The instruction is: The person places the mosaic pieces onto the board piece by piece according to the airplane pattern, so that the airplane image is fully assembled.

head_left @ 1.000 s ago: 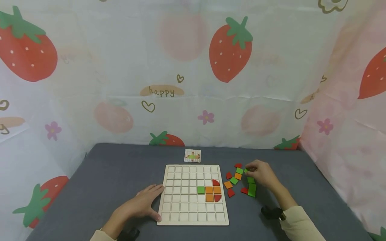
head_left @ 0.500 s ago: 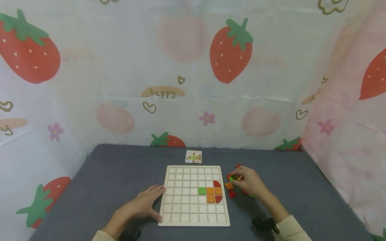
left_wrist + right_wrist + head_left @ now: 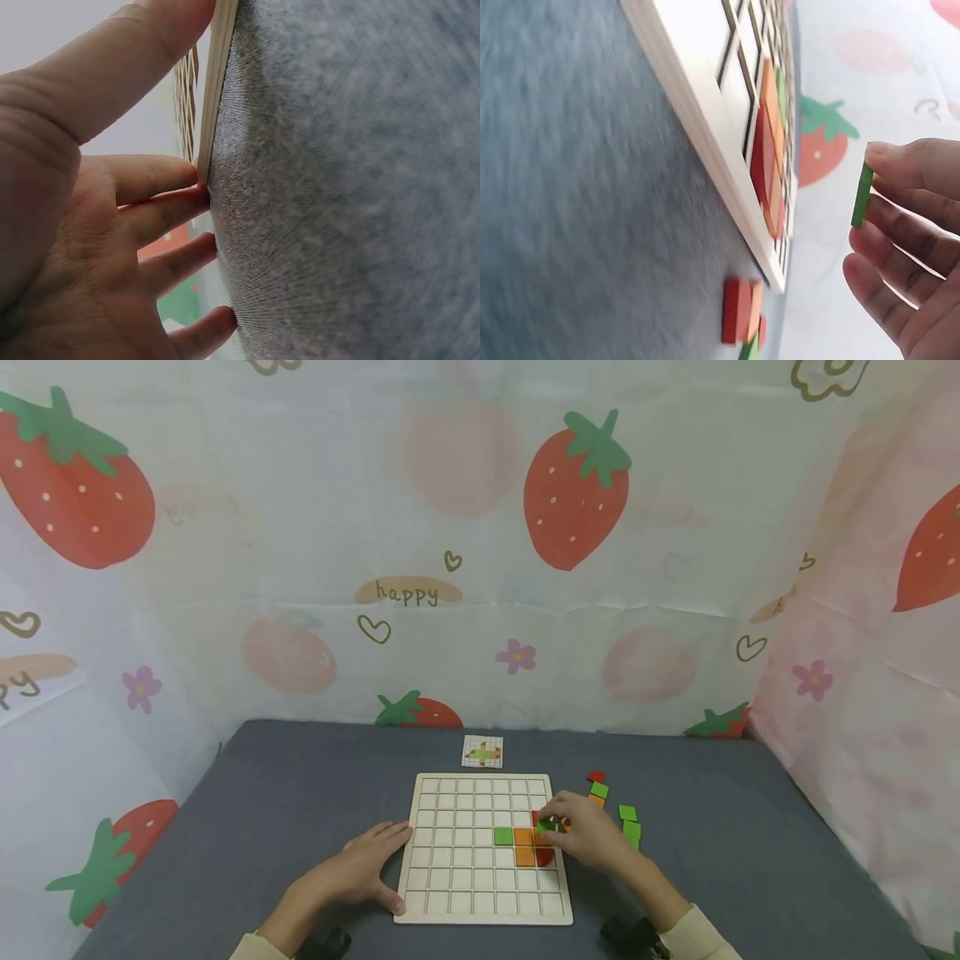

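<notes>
A pale wooden grid board [image 3: 459, 878] lies flat on the table. My left hand [image 3: 351, 870] rests at its left edge, thumb and fingers spread and touching the side; the left wrist view shows the fingertips down on the cloth. My right hand [image 3: 592, 837] is above the board's right side and pinches a green square tile [image 3: 862, 196] between thumb and fingertips. Below it in the grid sit orange square tiles [image 3: 524, 857] and red quarter-round tiles [image 3: 544, 857], partly covered by the hand. One green tile [image 3: 503, 837] lies in a cell to their left.
Several loose tiles lie right of the board, among them a green tile [image 3: 627, 813] and a red piece [image 3: 596, 777]; my right hand hides some. A small picture card [image 3: 482, 752] lies behind the board on the dark grey table [image 3: 330, 777]. A printed curtain [image 3: 450, 527] stands behind.
My right hand has come left from the loose tiles to over the board, carrying the green tile. My left hand has stayed at the board's edge.
</notes>
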A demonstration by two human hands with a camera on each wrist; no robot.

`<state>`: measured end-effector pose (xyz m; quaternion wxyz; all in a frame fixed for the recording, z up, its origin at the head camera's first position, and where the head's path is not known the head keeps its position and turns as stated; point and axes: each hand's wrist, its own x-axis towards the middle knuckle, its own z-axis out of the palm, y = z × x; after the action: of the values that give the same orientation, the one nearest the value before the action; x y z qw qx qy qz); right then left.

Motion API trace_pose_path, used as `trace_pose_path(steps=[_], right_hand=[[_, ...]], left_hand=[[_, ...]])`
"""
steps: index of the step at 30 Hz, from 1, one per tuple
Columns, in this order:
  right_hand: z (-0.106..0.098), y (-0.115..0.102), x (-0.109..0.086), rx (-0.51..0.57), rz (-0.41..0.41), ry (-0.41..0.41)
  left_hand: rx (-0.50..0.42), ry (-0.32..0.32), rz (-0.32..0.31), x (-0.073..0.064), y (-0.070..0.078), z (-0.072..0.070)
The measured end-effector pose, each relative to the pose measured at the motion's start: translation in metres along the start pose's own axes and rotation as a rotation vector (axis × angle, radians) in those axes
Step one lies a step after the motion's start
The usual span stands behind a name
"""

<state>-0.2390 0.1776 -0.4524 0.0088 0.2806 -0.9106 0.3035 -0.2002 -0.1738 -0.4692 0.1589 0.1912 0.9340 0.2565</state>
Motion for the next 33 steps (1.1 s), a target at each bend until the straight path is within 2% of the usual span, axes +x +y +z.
trace_pose_path(steps=[6, 18, 22, 28, 33], right_hand=[[0.012, -0.008, 0.004, 0.059, -0.024, -0.063], [0.031, -0.021, 0.013, 0.041, -0.074, -0.182], [0.035, -0.024, 0.016, 0.002, -0.099, -0.208], [0.039, -0.026, 0.02, -0.077, -0.132, -0.21], [0.041, -0.028, 0.023, -0.121, -0.159, -0.2]], left_hand=[[0.005, -0.004, -0.012, 0.0, 0.0, 0.001], [0.01, -0.016, -0.044, 0.002, -0.001, 0.006], [0.012, -0.017, -0.046, 0.002, 0.0, 0.005], [-0.005, -0.039, -0.059, 0.003, 0.0, 0.002], [0.008, -0.03, -0.071, 0.005, 0.0, 0.0]])
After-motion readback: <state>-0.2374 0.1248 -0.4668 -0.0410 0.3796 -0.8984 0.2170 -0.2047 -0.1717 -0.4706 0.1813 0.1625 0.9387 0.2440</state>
